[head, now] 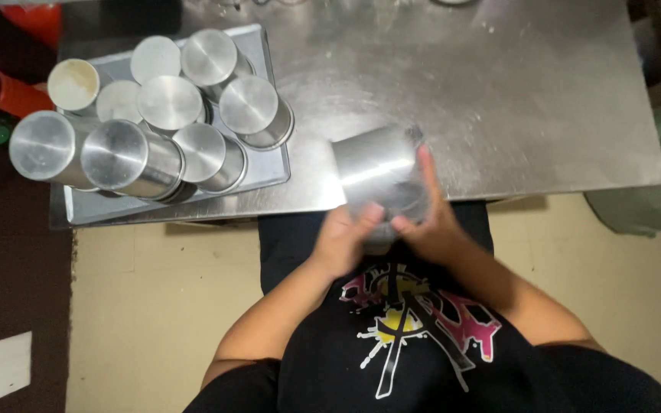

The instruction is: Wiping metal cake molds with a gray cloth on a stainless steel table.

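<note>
Both hands grip one steel cup (380,172) at the counter's (499,92) near edge. Left hand (343,239) curled around its lower end; right hand (431,222) along its side, fingers extended. Image blurred. Upturned steel cups (170,103) crowd a tray (269,172), left.

a metal table (499,92) fills the far half of the scene. on its left part lies a tray (269,172), and on the tray stand 9 cups (166,103) packed close together, touching one another, most of them upside down. right of the tray, at the table's near edge, 1 more cup (376,164) is held tilted between the left hand (346,237) and the right hand (434,226), both just beyond the person's chest. floor (154,306) lies near, below the table's edge.
</note>
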